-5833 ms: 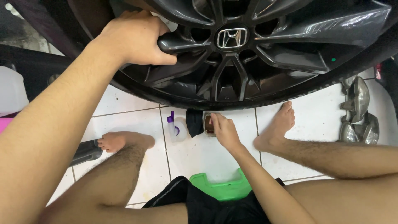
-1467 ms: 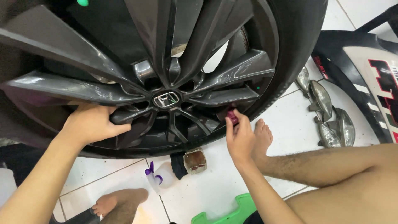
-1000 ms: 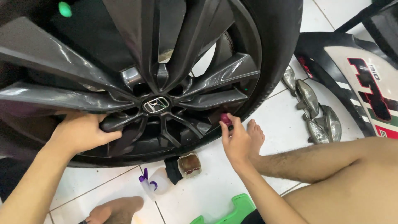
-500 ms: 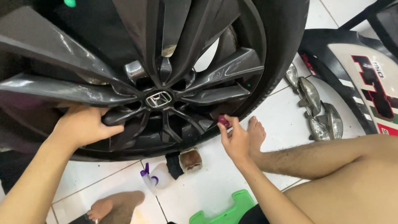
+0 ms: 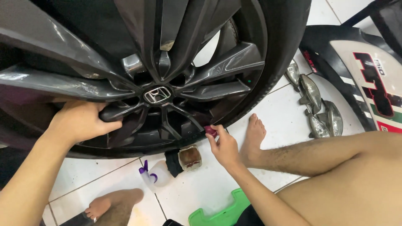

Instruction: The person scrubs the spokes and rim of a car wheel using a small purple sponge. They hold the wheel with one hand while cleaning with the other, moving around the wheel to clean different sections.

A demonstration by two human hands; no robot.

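The right hand pinches a small dark-red pad, now pressed to the wheel's lower rim instead of hovering just off it. The left hand stays clamped on a spoke. Below the pad lie a small jar and a spray bottle on the floor.

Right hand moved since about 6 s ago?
Yes. The right hand has come up from the small open jar on the floor to the wheel's lower rim, pinching a small dark red pad.
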